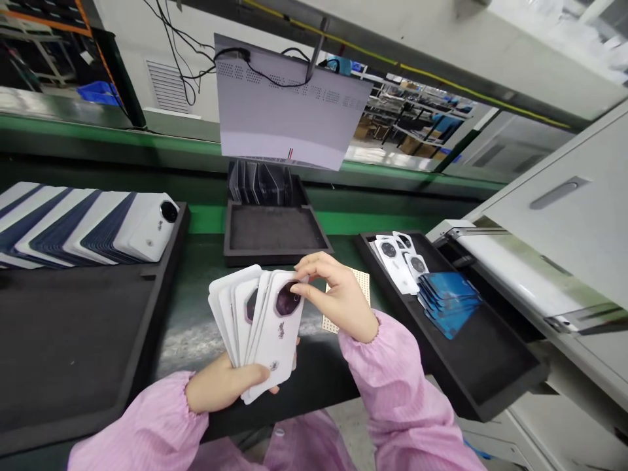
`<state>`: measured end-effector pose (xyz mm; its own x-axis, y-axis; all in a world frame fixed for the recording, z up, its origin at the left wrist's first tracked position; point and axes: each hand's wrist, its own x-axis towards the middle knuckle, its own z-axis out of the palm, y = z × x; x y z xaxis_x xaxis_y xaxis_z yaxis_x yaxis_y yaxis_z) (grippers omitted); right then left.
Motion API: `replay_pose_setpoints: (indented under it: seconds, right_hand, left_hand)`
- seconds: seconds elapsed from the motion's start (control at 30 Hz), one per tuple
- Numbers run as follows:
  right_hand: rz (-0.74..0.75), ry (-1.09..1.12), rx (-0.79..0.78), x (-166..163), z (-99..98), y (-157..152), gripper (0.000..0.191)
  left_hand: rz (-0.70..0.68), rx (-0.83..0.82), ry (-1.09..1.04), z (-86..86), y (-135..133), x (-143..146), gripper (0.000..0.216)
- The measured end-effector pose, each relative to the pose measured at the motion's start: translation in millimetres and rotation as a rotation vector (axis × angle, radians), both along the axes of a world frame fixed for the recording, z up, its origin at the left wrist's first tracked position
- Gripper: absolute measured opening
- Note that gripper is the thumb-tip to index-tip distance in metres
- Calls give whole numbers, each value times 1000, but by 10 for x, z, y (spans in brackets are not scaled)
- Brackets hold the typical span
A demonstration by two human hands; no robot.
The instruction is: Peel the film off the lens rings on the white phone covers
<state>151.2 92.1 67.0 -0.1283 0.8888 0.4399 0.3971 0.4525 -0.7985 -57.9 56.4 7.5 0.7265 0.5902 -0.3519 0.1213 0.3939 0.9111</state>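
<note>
My left hand [228, 386] is closed round the lower end of a fanned stack of white phone back covers [267, 337], thumb across the front one. Each visible front has a dark camera window, and the frontmost bears small dark print and a round mark. At its top right corner, beside the camera window [287, 299], my right hand [338, 291] pinches with thumb and fingertips. The stack is tilted above the dark green work surface [184, 333]. Behind my right hand a beige dotted sheet [362, 284] lies partly hidden.
A black tray [73, 340] at left holds rows of white covers [147, 229]. The middle tray [275, 229] has thin dark pieces [260, 183] at its back. In the right tray [490, 366] lie white covers [397, 265] and blue film-like pieces [449, 301]. A monitor [289, 111] hangs ahead.
</note>
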Motion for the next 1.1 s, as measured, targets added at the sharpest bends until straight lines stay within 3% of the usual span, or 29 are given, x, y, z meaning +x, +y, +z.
replay_pose_setpoints:
  seconds: [0.13, 0.2, 0.33, 0.43, 0.67, 0.83, 1.1]
  right_hand:
    - [112, -27, -49, 83, 50, 71, 12]
    - [126, -74, 39, 82, 39, 93, 13]
    - [-84, -277, 546, -44, -193, 114, 6]
    - [-36, -340, 792, -166, -397, 25, 9]
    - [141, -281, 750, -134, -398, -302, 10]
    - [114, -204, 777, -141, -356, -355, 8]
    - [143, -246, 653, -94, -291, -408, 8]
  left_hand:
    - [38, 216, 300, 9, -4, -40, 22]
    - [72, 184, 362, -3, -1, -54, 27]
    - [96, -120, 202, 8, 50, -59, 26]
    - [142, -284, 83, 40, 68, -58, 23]
    - [89, -374, -138, 22, -9, -36, 34]
    - [60, -419, -230, 9, -48, -18, 32]
    - [-7, -474, -298, 5, -56, -25, 29]
